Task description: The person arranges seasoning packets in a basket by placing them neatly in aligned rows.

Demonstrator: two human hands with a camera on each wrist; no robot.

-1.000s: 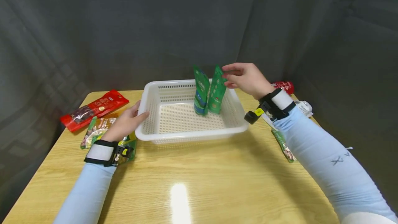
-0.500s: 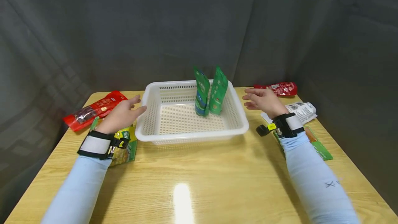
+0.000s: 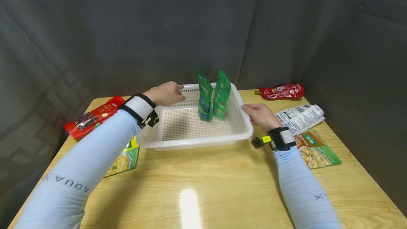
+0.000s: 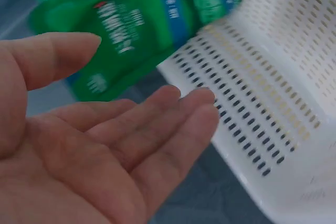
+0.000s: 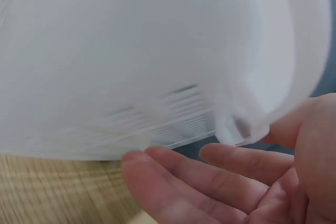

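1. The table [image 3: 222, 186] is wooden, with a dark curtain close behind its far edge. The near half in front of both hands is bare wood.
2. The basket [image 3: 190, 140] is white and perforated. It sits mid-table between the two hands, with its floor open on the left half.
3. The left hand [image 3: 165, 93] hangs over the basket's far left rim with relaxed, open fingers and grips nothing. The left wrist view shows its palm [image 4: 79, 166] facing the pouches, with a gap between them.
4. The right hand [image 3: 260, 115] is at the basket's right rim, its fingers loosely spread. The right wrist view shows the fingers [image 5: 210, 182] under the rim's edge, but contact is too blurred to tell.
5. Two green pouches [image 3: 212, 94] stand upright in the basket's far right part, side by side, between the hands and nearer the left hand's fingertips.
6. A white pouch [image 3: 299, 116] and a green packet [image 3: 316, 149] lie just right of the right wrist.
7. A red pouch [image 3: 281, 91] lies beyond them near the far edge.
8. A red packet [image 3: 92, 116] and a yellow-green packet [image 3: 124, 158] lie left of the basket, partly under the left arm.
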